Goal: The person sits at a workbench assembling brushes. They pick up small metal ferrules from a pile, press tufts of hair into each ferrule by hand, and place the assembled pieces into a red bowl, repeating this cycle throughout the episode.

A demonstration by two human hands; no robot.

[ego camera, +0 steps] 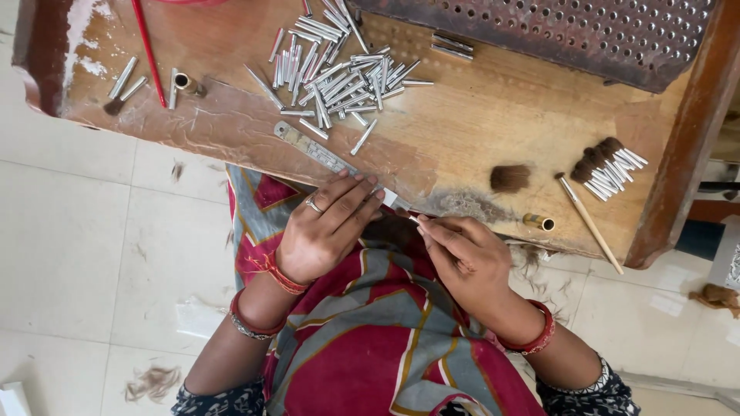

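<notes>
Silvery metal tube (414, 218) pinched in right hand (466, 258) fingers; left hand (324, 227) fingers flat on ruler (312, 149).

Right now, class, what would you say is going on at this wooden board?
A person sits at a worn wooden board. The left hand presses flat on a metal ruler at the board's near edge, while the right hand pinches something small beside it; what it is cannot be told. A heap of small metal tubes lies farther back, finished brush tips sit to the right, and a loose hair tuft lies between.

silver tubes (331, 73), brown table (462, 131), red bangles (532, 339)
</notes>
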